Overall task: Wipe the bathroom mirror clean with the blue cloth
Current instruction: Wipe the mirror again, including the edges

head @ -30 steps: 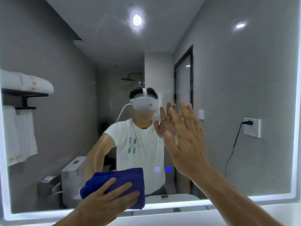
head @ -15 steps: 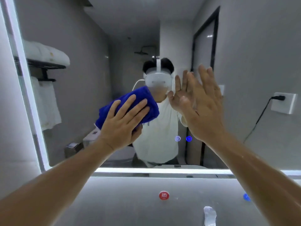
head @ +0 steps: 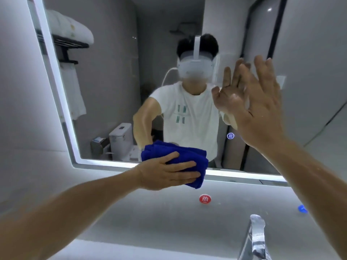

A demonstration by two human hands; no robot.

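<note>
left hand: fingers out straight and flat on the cloth, pressing it to the glass, no curl round it
right hand: wide open, fingers spread, holds nothing, palm towards the mirror right of centre; fingertips look to meet their reflection, contact not certain
cloth: blue, folded, at the mirror's bottom edge near mid-width, lower part lapping over the lit frame
rack: seen in the mirror, upper left; folded white towel on top, another hangs under it
toilet: in the mirror, lower left, lid down
icon: lit blue, on the mirror just left of the right wrist
wall: grey, under the mirror; red sticker below the cloth, blue sticker further right
tap: chrome, below the mirror, between the stickers
</note>
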